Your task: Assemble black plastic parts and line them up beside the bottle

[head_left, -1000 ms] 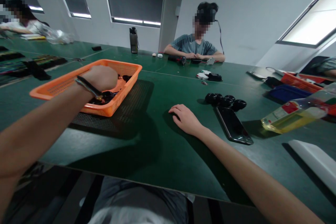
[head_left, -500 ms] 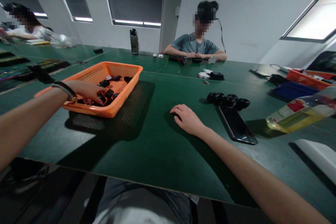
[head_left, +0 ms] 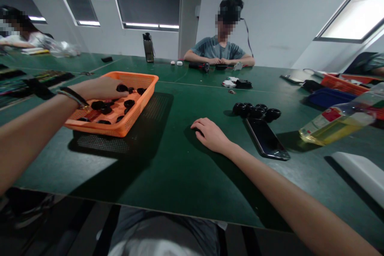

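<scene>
The left hand (head_left: 102, 88) is held palm down inside the orange basket (head_left: 120, 130), fingers loosely stretched. A black piece (head_left: 122, 87) is touched by its fingertips, but whether it is gripped cannot be told. The right hand (head_left: 210, 134) is laid flat on the surface (head_left: 168, 168), right of the basket, with nothing held.

Basket (head_left: 144, 99) holding parts (head_left: 129, 103) left on table (head_left: 180, 168); wheels (head_left: 255, 111) right, phone (head_left: 265, 138) just before them.

The person is wearing a thin dark band (head_left: 68, 92) and a pale bangle (head_left: 77, 101) beside the left hand (head_left: 99, 88). Both forearms are showing bare; grey trousers (head_left: 162, 226) are covering the lap.
</scene>
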`<state>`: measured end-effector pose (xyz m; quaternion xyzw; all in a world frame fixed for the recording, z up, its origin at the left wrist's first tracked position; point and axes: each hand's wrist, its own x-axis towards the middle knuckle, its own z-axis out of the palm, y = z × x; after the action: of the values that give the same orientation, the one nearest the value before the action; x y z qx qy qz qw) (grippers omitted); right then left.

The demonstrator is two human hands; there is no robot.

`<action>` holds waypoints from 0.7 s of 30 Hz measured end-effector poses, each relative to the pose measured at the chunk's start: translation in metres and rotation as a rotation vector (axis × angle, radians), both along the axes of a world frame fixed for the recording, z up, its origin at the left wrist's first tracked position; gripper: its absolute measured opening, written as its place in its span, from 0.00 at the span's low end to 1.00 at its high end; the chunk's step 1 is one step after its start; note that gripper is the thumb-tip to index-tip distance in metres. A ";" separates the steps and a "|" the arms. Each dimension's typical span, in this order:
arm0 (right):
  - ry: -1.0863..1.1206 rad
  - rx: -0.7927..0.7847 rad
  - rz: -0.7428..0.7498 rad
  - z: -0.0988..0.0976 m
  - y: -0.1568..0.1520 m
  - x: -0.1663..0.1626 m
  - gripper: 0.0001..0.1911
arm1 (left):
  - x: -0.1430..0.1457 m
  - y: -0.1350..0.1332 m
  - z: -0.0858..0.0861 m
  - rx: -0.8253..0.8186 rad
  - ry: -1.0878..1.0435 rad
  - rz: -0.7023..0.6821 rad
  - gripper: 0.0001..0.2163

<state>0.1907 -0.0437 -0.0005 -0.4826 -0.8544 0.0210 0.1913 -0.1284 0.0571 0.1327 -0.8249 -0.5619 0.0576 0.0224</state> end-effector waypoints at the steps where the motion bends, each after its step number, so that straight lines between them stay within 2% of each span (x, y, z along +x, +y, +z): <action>1: 0.011 0.002 0.002 -0.001 0.001 0.001 0.13 | 0.011 -0.005 0.004 0.013 0.050 -0.011 0.18; 3: 0.048 -0.001 0.021 -0.002 0.003 0.003 0.13 | 0.034 -0.016 0.010 0.115 0.043 -0.072 0.18; 5: 0.116 -0.024 0.047 -0.004 0.009 0.007 0.12 | 0.058 -0.025 0.012 0.123 -0.013 -0.156 0.18; 7: 0.241 -0.072 0.012 -0.007 0.017 0.013 0.11 | 0.081 -0.029 0.009 0.033 -0.082 -0.154 0.20; 10: 0.523 -0.116 -0.141 -0.013 0.031 0.025 0.11 | 0.115 -0.033 -0.003 0.003 -0.096 -0.278 0.22; 14: 0.837 -0.157 -0.337 -0.022 0.046 0.043 0.11 | 0.155 -0.042 -0.023 0.060 -0.016 -0.455 0.24; 17: 0.932 -0.162 -0.417 -0.024 0.050 0.051 0.11 | 0.175 -0.047 -0.034 -0.018 -0.042 -0.532 0.24; 21: 0.945 -0.185 -0.398 -0.023 0.050 0.051 0.11 | 0.190 -0.044 -0.048 -0.058 -0.089 -0.579 0.22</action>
<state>0.2419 0.0067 -0.0231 -0.5887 -0.5610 0.2752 0.5128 0.0614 0.0127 0.0846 -0.9528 -0.3019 0.0288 -0.0103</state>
